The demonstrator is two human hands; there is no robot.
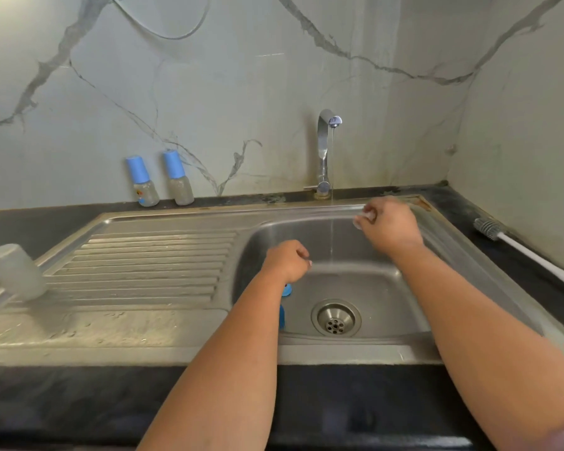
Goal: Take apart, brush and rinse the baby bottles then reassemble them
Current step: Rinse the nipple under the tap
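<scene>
Two baby bottles with blue caps point(142, 182) point(178, 177) stand against the wall behind the drainboard. Over the steel sink point(388, 304), my right hand point(389, 227) pinches a small clear piece, likely a teat point(360, 221), just right of the thin water stream from the tap point(326, 148). My left hand point(287, 260) hangs over the basin's left side with curled fingers; nothing shows in it. Blue bottle parts point(285, 292) lie in the basin, mostly hidden under my left forearm. A bottle brush point(492, 229) with a white handle lies on the counter at right.
A grey cup-like container point(12, 271) lies on its side on the left of the ribbed drainboard point(144, 265). The drain strainer point(336, 317) sits in the basin's middle. Dark countertop point(79, 402) runs along the front; marble wall panels close the back and right.
</scene>
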